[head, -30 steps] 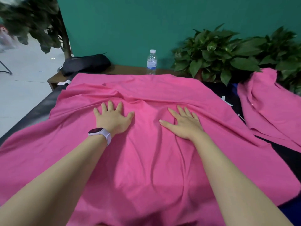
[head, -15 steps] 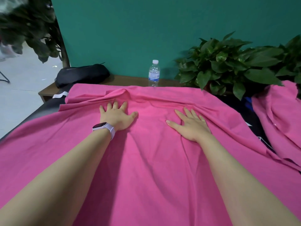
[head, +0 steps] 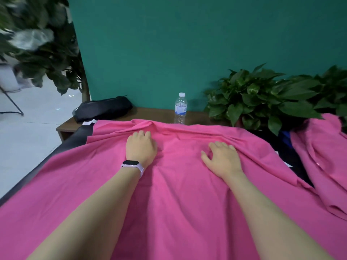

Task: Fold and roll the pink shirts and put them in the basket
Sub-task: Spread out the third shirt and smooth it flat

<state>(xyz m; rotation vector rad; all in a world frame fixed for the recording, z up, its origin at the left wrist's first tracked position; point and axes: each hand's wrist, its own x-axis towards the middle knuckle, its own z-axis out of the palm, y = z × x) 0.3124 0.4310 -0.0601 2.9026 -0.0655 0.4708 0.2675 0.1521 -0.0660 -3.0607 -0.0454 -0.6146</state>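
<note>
Matt, softly creased pink cloth shirt (head: 178, 184) covers the table; at twelve o'clock a clear glossy plastic water bottle (head: 180, 108) stands on a smooth brown wooden ledge (head: 154, 113).

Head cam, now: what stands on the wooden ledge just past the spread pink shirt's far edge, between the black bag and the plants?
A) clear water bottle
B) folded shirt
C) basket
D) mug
A: a clear water bottle stands upright on the wooden ledge behind the pink shirt.

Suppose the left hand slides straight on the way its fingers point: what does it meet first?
Probably the raised fold of the pink shirt just beyond the left hand, near the far hem. Beyond that lies the wooden shelf; depth is uncertain.
</note>
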